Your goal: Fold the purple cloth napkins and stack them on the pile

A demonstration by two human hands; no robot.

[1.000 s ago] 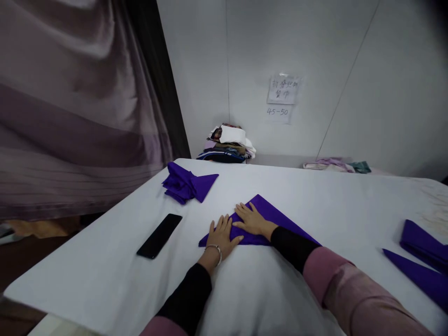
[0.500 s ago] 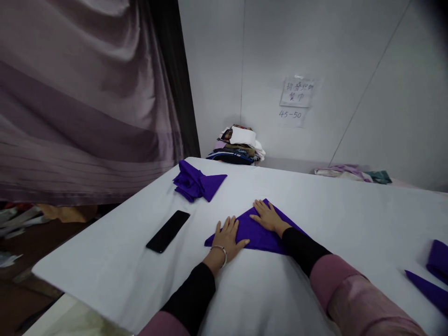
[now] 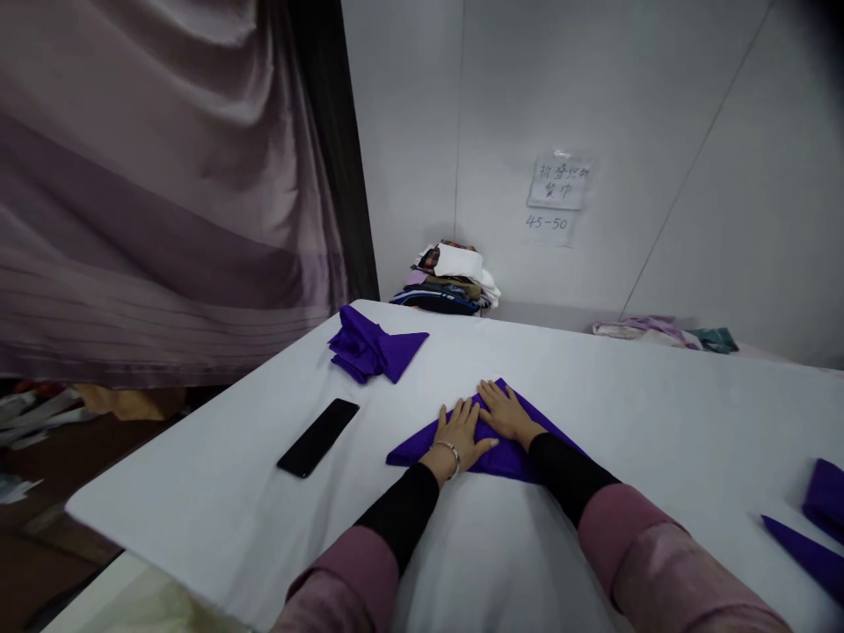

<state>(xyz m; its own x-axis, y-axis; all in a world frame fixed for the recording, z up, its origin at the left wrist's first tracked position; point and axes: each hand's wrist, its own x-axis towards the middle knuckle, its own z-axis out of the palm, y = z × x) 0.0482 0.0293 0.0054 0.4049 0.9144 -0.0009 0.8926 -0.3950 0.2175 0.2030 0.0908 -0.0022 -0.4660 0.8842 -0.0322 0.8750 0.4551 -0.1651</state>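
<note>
Slid left hand (image 3: 460, 433) inward since half a second ago in head view, to just beside right hand (image 3: 506, 413). Rests both, palms down, fingers apart, on flat, triangular purple cloth (image 3: 506, 460) atop smooth white table (image 3: 224, 505). Has crumpled purple fabric (image 3: 362, 345) and glossy black phone (image 3: 318, 438) to the left.

On the white table (image 3: 646, 404) I see bunched purple cloth (image 3: 366, 347) by the far left corner, a phone (image 3: 319, 438), a purple triangle (image 3: 511, 461), two purple pieces (image 3: 808, 554) further right.
</note>
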